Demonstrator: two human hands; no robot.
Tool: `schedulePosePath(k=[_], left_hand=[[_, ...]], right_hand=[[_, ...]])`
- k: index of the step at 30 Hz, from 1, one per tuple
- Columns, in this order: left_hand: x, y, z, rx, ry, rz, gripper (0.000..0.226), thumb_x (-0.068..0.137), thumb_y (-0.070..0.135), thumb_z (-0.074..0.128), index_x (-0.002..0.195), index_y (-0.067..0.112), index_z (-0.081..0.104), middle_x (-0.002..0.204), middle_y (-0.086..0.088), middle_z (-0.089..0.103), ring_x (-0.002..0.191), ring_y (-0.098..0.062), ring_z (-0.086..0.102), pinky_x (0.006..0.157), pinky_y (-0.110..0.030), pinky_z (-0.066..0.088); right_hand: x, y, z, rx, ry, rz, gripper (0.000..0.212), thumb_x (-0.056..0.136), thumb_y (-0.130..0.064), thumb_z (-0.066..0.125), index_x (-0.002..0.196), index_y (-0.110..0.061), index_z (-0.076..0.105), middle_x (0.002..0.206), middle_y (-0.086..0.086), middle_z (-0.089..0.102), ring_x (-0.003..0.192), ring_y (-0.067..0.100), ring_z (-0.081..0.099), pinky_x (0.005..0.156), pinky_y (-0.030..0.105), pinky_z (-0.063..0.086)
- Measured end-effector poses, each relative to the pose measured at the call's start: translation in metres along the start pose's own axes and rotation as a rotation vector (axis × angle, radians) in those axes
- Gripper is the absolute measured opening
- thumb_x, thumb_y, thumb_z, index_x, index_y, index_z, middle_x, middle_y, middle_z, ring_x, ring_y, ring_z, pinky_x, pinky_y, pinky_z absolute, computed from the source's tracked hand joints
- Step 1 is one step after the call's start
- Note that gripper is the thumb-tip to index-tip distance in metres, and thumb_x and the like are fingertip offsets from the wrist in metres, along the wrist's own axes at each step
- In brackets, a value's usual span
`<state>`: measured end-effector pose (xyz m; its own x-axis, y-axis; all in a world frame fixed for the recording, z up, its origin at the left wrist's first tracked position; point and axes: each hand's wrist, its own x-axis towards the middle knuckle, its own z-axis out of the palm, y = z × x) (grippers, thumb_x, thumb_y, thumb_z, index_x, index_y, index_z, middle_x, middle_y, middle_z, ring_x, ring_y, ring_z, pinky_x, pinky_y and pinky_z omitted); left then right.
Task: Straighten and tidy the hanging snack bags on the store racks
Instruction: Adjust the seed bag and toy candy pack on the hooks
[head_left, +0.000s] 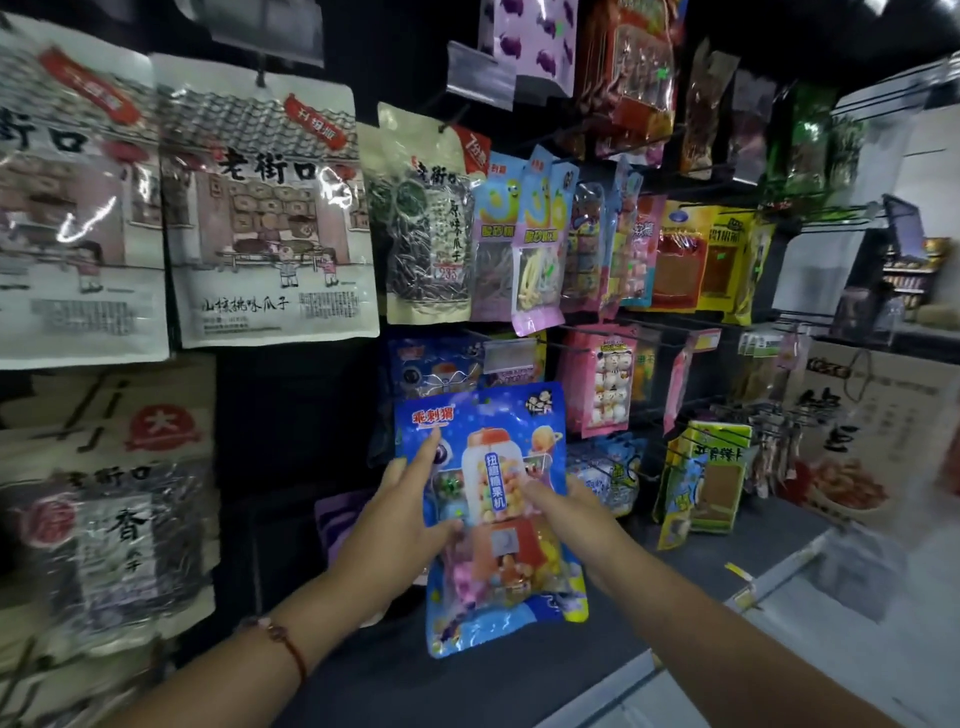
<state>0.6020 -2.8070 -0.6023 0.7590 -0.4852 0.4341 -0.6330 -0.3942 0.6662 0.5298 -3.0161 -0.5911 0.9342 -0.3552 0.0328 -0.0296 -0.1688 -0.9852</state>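
Blue candy bag (493, 514), long axis near upright and top leaning slightly left, sits between our hands below its peg (498, 340): left hand (410, 499) grips its left edge, fingers outstretched, right hand (561, 499) pinches the right edge.

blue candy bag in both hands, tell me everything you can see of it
The glossy blue plastic candy bag shows a printed gumball-machine picture, a red logo at its top left, and a clear window full of coloured sweets. It is upright, slightly tilted, in front of the lower rack. The left hand holds its left edge, thumb in front; the right hand lies on its right side.
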Motion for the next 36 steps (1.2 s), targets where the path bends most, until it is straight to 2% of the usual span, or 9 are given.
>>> schedulePosePath(k=[5,11,16,19,21,24,28,31,36], left_hand=[[0.044,-0.005,0.009,0.062,-0.02,-0.008,0.094,0.086,0.031,0.073,0.153,0.044,0.008,0.121,0.012,0.036,0.1,-0.002,0.05,0.071,-0.009,0.038],[0.085,-0.014,0.02,0.193,0.031,0.031,0.089,0.088,0.035,0.069,0.153,0.043,0.008,0.113,0.009,0.035,0.078,-0.006,0.048,0.065,-0.019,0.036],[0.091,-0.013,0.022,0.243,0.056,0.074,0.088,0.091,0.037,0.065,0.152,0.046,0.002,0.104,0.012,0.03,0.07,-0.007,0.048,0.064,-0.024,0.046],[0.099,-0.009,0.022,0.264,0.066,0.091,0.087,0.091,0.037,0.065,0.152,0.044,0.004,0.104,0.012,0.031,0.069,-0.008,0.048,0.067,-0.029,0.048],[0.101,-0.011,0.023,0.265,0.066,0.079,0.088,0.09,0.037,0.066,0.152,0.043,0.005,0.107,0.011,0.033,0.071,-0.007,0.049,0.068,-0.028,0.049],[0.099,-0.015,0.024,0.235,0.079,0.053,0.09,0.089,0.036,0.068,0.153,0.042,0.005,0.114,0.011,0.036,0.075,-0.008,0.054,0.071,-0.031,0.053],[0.101,-0.021,0.023,0.24,0.094,0.04,0.09,0.089,0.035,0.067,0.153,0.041,0.005,0.113,0.011,0.036,0.076,-0.007,0.053,0.068,-0.025,0.051],[0.112,-0.03,0.024,0.268,0.1,0.024,0.089,0.091,0.035,0.066,0.154,0.037,0.004,0.118,0.006,0.038,0.074,-0.008,0.052,0.068,-0.028,0.049],[0.131,-0.051,0.028,0.318,0.114,-0.029,0.09,0.092,0.031,0.065,0.154,0.038,0.001,0.148,-0.009,0.03,0.101,-0.025,0.059,0.081,-0.037,0.053]], right_hand=[[0.051,-0.003,-0.003,0.053,0.019,0.041,0.029,0.092,-0.046,0.061,0.111,-0.025,0.056,0.118,0.0,0.058,0.111,0.023,0.053,0.101,0.042,0.042],[0.107,0.009,-0.013,0.112,0.01,0.009,0.042,0.091,-0.051,0.06,0.12,-0.022,0.047,0.123,-0.007,0.047,0.113,0.015,0.044,0.093,0.036,0.035],[0.126,0.015,-0.019,0.092,0.066,-0.052,0.1,0.064,-0.079,0.065,0.145,-0.027,0.038,0.151,-0.004,0.041,0.131,0.022,0.046,0.107,0.049,0.04],[0.133,0.011,-0.021,0.104,0.087,-0.038,0.091,0.078,-0.068,0.064,0.15,-0.024,0.031,0.153,-0.004,0.034,0.137,0.026,0.039,0.108,0.047,0.033],[0.138,0.009,-0.024,0.09,0.051,0.0,0.083,0.075,-0.068,0.067,0.142,-0.025,0.046,0.145,-0.004,0.045,0.13,0.024,0.048,0.107,0.044,0.037],[0.141,0.008,-0.02,0.021,-0.012,0.015,0.052,0.075,-0.065,0.067,0.112,-0.029,0.07,0.121,-0.003,0.068,0.11,0.017,0.063,0.089,0.034,0.048],[0.143,0.002,-0.012,-0.024,-0.007,0.017,0.052,0.075,-0.066,0.065,0.112,-0.03,0.068,0.119,-0.004,0.066,0.11,0.016,0.059,0.097,0.041,0.045],[0.151,-0.007,-0.005,-0.028,0.006,0.01,0.036,0.09,-0.051,0.061,0.11,-0.021,0.061,0.112,-0.009,0.059,0.104,0.013,0.051,0.09,0.035,0.039],[0.173,-0.011,0.011,-0.215,0.06,-0.028,0.081,0.088,-0.063,0.054,0.145,-0.009,0.038,0.127,0.004,0.049,0.114,0.029,0.051,0.092,0.041,0.041]])
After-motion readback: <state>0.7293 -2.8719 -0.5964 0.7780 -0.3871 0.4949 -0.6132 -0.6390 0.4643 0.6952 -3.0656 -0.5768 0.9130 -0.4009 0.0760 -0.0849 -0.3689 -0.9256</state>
